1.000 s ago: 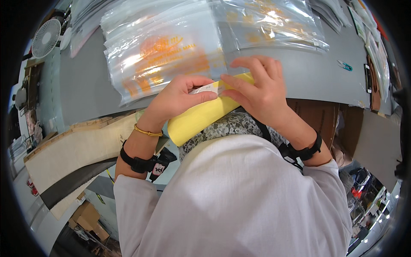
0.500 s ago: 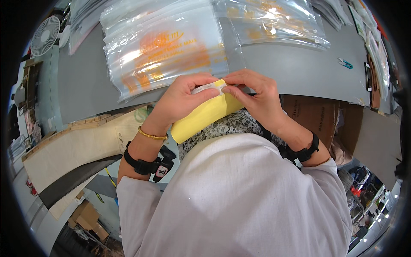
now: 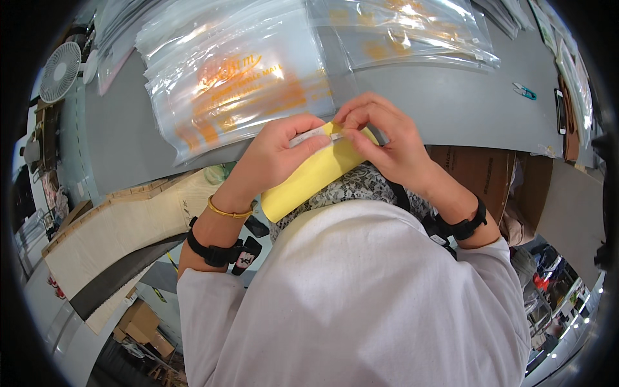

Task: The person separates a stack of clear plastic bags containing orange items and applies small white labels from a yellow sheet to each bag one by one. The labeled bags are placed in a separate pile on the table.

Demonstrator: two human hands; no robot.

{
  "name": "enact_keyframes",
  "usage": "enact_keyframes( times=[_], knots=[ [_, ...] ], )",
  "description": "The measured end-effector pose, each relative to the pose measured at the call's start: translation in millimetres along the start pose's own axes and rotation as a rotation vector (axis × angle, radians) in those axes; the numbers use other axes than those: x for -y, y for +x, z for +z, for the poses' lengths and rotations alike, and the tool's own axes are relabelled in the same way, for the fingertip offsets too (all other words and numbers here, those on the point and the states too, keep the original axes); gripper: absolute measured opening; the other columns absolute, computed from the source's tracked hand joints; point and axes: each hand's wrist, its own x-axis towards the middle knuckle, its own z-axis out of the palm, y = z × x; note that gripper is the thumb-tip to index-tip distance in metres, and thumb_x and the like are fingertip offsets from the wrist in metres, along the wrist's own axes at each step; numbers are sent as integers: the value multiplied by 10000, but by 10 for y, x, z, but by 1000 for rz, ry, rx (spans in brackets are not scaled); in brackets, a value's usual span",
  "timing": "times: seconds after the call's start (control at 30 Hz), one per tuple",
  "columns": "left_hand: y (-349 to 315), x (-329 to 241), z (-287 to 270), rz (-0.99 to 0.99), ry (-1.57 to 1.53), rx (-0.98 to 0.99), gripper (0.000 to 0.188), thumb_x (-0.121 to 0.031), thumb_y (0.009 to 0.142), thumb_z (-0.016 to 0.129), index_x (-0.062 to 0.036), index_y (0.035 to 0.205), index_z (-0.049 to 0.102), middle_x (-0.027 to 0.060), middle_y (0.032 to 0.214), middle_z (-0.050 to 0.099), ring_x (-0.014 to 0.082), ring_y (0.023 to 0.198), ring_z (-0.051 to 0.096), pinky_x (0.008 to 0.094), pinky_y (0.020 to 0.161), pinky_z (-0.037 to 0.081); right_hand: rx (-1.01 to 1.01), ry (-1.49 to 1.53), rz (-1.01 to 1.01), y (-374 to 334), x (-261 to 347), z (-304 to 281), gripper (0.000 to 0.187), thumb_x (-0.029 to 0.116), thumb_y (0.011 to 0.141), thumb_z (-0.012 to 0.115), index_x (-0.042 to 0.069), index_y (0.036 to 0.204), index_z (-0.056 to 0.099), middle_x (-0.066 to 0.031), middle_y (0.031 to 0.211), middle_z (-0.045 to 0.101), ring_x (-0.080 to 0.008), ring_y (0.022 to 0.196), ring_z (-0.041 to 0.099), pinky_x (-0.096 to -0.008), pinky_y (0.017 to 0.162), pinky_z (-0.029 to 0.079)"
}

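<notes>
Yellow piece (image 3: 309,180): one, plain, smooth, curved like a roll; slants from 8 to 2 o'clock, gripped by left hand (image 3: 274,151). White strip (image 3: 305,136): one, narrow, faintly marked; along the piece's 12 o'clock edge, partly covered, right hand (image 3: 387,137) at its 2 o'clock end.

Fingers (image 3: 369,116) on yellow roll (image 3: 306,182), plastic bags (image 3: 235,80), grey table (image 3: 451,109)

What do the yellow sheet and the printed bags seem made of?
Yellow sheet: perhaps paper, card or fabric, fairly matte; its even colour and soft shading leave it open. Printed bags: probably glossy, clear plastic film, given sharp glare and creases.
</notes>
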Motion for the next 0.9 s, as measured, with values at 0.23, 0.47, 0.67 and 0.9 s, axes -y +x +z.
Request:
enact_keyframes(
  times=[0.23,0.47,0.67,0.9],
  knots=[
    [-108,-17,70,521,995,-200,132,-162,936,717,-40,913,674,90,1001,652,293,944,622,403,774,537,-26,8,184,339,-135,-233,76,94,992,691,22,1000,668,-82,1141,701,-195,992,678,-314,847,557],
    [102,247,107,734,1039,-118,143,-84,874,737,15,914,643,177,1319,659,381,1269,592,475,1049,517,72,-197,236,488,-476,-133,139,109,962,726,-21,918,708,-91,1219,665,-222,1030,662,-329,895,542],
    [92,279,159,716,1080,-188,140,-122,837,688,-6,906,647,201,1336,635,337,1195,594,449,1021,505,-8,-316,155,460,-496,-55,113,79,894,754,-16,845,716,-112,1161,670,-292,1070,666,-378,910,550],
    [130,306,110,705,1113,-152,132,-130,849,695,-18,903,649,216,1443,612,310,1171,581,436,1007,463,-57,-765,-65,448,-434,-36,188,138,896,828,-3,945,713,-106,1158,647,-307,1097,623,-394,920,542]
  ],
)
